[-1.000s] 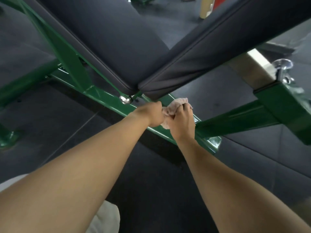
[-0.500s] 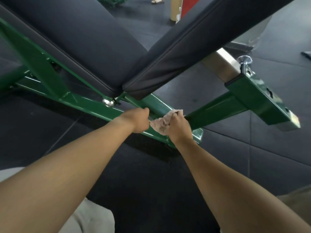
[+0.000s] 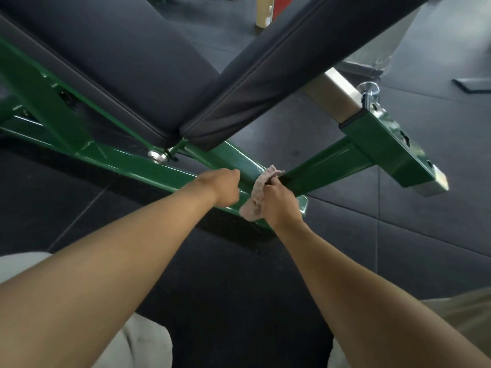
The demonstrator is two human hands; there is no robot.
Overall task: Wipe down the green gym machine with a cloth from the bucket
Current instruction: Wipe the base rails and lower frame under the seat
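Above the dark rubber floor (image 3: 398, 235), mid-frame, the right hand (image 3: 281, 205) grips a crumpled pinkish cloth (image 3: 254, 201) against the green steel bar (image 3: 148, 168); the left hand (image 3: 225, 187) is curled, its grip unclear.

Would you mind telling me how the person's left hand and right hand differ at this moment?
The right hand grips the pinkish cloth; the left hand shows no cloth, and what its curled fingers hold is hidden. The right hand is where the angled green brace meets the green beam; the left hand sits further left along that beam. Both show their backs to the camera.
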